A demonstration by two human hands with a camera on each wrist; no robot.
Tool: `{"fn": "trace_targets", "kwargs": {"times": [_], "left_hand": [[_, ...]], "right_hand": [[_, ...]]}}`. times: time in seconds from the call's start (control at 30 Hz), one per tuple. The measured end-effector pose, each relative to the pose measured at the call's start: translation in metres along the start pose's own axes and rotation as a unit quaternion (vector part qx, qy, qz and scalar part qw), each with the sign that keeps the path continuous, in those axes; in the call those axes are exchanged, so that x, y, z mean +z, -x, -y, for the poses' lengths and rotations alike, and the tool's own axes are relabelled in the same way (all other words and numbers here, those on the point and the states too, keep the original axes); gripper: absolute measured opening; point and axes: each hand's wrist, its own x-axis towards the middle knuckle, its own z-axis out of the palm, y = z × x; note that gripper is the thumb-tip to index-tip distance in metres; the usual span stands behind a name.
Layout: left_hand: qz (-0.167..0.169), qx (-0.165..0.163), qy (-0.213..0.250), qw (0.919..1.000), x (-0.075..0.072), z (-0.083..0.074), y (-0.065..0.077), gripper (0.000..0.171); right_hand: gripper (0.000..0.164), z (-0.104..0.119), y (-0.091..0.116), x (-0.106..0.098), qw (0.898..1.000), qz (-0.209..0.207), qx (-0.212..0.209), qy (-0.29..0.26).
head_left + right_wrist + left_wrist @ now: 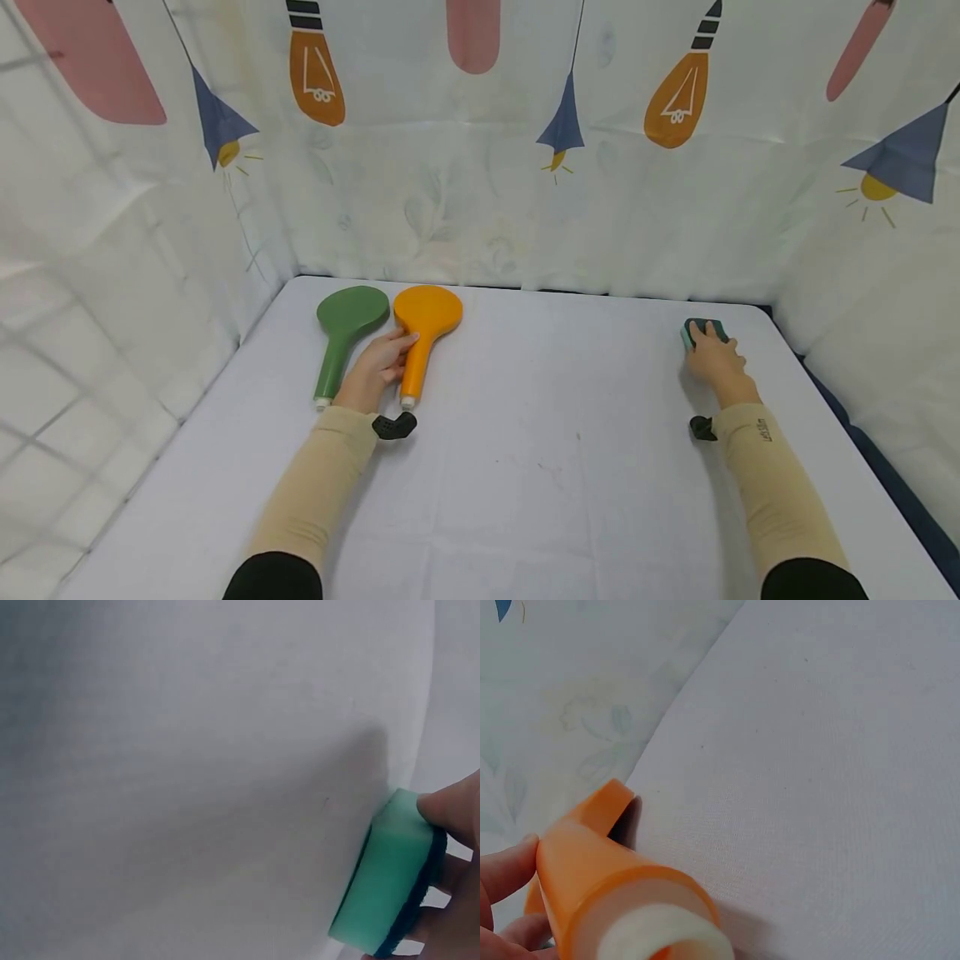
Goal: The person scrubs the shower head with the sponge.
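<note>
My left hand point(377, 367) grips the neck of an orange shower head point(429, 310), thumb on its near face. In the left wrist view the shower head's white hollow end point(660, 930) faces the camera. Just left of that hand lies a green shower head point(352, 310), its white-tipped handle toward me. At the table's far right, my right hand point(716, 362) holds a green sponge point(386, 877) with a dark scouring layer. Thumb and fingers pinch the sponge on its dark side, as the right wrist view shows; its pale side faces the tabletop.
A white cloth covers the table point(525, 467), with a few small marks near its middle. Behind it hangs a white curtain point(465, 208) printed with lamps and bulbs; more white fabric stands along both sides. Small black devices point(394, 426) sit at both wrists.
</note>
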Motion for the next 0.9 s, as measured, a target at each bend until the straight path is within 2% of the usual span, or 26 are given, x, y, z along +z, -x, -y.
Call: {"fn": "trace_targets", "kwargs": {"times": [0.13,0.33,0.47,0.67,0.8,0.9], "left_hand": [[-0.027,0.009,-0.029,0.9992,0.003,0.000,0.003,0.067],[-0.041,0.004,-0.030,0.9987,0.007,0.000,0.005,0.069],[-0.057,0.002,-0.047,0.9973,0.009,-0.003,0.008,0.071],[-0.070,0.011,-0.063,0.9955,0.008,-0.004,0.011,0.073],[-0.086,0.037,-0.075,0.9927,0.007,-0.003,0.011,0.068],[-0.098,0.073,-0.101,0.9873,0.009,-0.004,0.016,0.063]], "right_hand": [[0.062,0.000,0.000,0.001,1.000,0.014,-0.002,-0.001],[0.063,0.000,0.003,0.002,1.000,0.021,-0.007,0.005],[0.066,-0.001,0.004,0.002,1.000,0.024,-0.011,0.010],[0.072,-0.001,0.002,0.003,0.999,0.024,-0.021,0.009],[0.074,-0.001,-0.001,0.003,1.000,0.020,-0.018,0.010],[0.076,-0.001,-0.001,0.003,1.000,0.010,-0.018,0.016]]}}
